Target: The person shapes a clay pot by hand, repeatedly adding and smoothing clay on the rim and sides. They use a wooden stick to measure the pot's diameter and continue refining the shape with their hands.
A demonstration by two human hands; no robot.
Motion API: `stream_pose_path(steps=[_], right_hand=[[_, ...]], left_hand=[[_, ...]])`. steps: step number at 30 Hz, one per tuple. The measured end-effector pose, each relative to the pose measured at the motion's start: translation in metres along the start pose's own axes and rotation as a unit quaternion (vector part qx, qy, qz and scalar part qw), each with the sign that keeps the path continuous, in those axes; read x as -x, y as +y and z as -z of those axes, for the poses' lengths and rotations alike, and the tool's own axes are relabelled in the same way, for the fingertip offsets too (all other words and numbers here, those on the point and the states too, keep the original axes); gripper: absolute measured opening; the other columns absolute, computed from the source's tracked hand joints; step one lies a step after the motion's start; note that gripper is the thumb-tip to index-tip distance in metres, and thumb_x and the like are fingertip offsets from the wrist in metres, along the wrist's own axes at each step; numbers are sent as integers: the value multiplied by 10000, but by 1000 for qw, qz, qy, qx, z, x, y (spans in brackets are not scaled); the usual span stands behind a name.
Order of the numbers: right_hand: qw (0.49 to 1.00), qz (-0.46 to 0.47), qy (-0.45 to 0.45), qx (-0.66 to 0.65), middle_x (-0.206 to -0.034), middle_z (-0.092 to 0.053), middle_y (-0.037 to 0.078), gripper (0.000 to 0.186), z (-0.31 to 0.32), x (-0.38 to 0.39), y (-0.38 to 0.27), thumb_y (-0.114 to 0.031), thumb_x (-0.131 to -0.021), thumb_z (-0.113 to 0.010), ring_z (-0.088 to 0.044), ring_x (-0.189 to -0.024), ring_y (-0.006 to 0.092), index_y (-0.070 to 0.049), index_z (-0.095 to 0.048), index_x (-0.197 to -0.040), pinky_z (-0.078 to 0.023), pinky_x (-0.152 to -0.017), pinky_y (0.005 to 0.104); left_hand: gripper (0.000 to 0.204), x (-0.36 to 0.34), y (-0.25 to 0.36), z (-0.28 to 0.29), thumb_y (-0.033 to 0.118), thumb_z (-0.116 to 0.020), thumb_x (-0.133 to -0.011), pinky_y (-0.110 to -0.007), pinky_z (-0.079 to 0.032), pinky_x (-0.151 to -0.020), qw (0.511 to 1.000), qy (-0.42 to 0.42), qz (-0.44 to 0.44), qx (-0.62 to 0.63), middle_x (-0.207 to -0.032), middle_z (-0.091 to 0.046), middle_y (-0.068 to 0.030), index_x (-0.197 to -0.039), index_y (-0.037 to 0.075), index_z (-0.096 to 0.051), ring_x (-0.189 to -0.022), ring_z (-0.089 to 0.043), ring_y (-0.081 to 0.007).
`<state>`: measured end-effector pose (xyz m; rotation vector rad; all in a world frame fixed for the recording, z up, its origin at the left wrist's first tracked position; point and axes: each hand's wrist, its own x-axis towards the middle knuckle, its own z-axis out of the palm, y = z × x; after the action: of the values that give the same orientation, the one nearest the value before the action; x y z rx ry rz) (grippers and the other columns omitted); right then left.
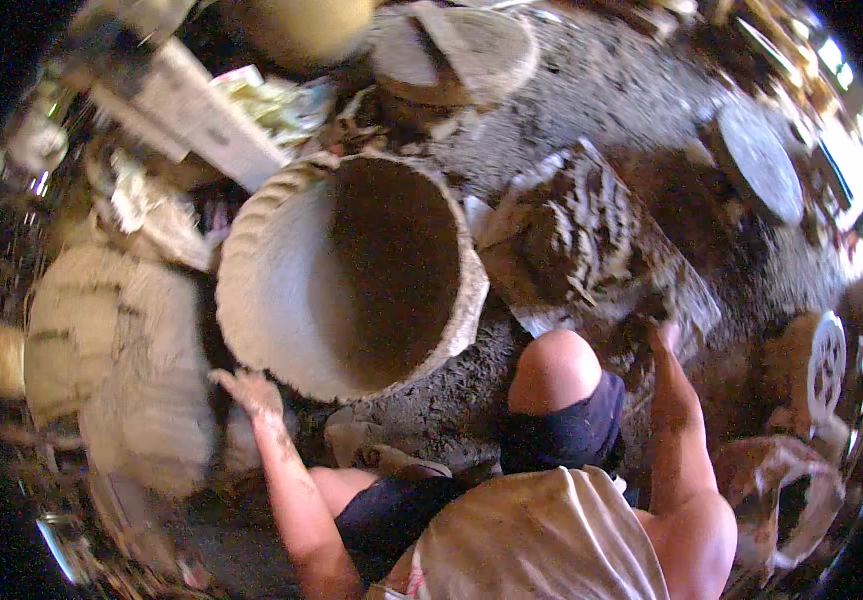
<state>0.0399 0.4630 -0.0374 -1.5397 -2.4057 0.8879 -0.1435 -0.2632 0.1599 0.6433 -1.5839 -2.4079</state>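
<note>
A large round clay pot [282, 290] with a rough, scalloped rim stands in front of me, its deep inside partly in shadow. Just outside its near left rim is my left hand [255, 392], with fingers apart and nothing seen in them; whether it touches the wall I cannot tell. My right hand [663, 338] reaches down at the near right edge of a sheet [700, 302] on the floor. Heaped on that sheet is dark, wet-looking clay [582, 230] in lumps and strips. The right fingers are blurred and dark, so their grip is hidden.
Left of the pot sits a big, pale ribbed vessel [142, 370]. A round slab with a board across it [502, 50] lies at the far side. Grey discs [760, 165] and a spoked wheel [828, 365] stand at the right. A long box [202, 115] lies far left.
</note>
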Motion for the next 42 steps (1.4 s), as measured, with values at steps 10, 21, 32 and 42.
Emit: stream_pose_path(steps=[10,21,32,42], right_hand=[[918,170,51,-355,-1248,-559,98,589,90,-4,73,-88,-778,-639,-544,-1084,200,-37,-479,-1343,-459,-894,324],[749,454,-226,-427,-1193,-589,108,646,172,118,-366,-104,-722,-724,-542,-1098,209,-22,-471,-1310,-425,-960,343],[425,623,-650,-91,-1180,-587,62,672,-74,336,-542,-38,-721,-735,-563,-1052,180,-21,-429,-1319,-512,-828,335],[369,812,-410,189,-900,-677,142,476,-120,393,-565,-204,-696,-700,-653,-823,340,-90,-569,-1139,-513,-729,427]], left_hand=[[1159,-6,-7,-20,892,-185,-728,-443,-78,-1153,998,-45,-5,39,-1557,-91,-134,-1475,7,-144,-1420,-88,-298],[1068,0,-15,-36,871,-205,-755,-422,-173,-1137,996,-52,-19,70,-1512,-267,-88,-1461,72,-275,-1391,-210,-275],[885,-8,5,-28,725,-226,-886,-410,-88,-1155,996,-7,-73,48,-1533,-213,-67,-1471,61,-226,-1388,-220,-267],[761,-17,4,-39,659,-251,-923,-399,-287,-1098,988,-121,-54,81,-1410,-436,-70,-1408,88,-383,-1303,-398,-243]])
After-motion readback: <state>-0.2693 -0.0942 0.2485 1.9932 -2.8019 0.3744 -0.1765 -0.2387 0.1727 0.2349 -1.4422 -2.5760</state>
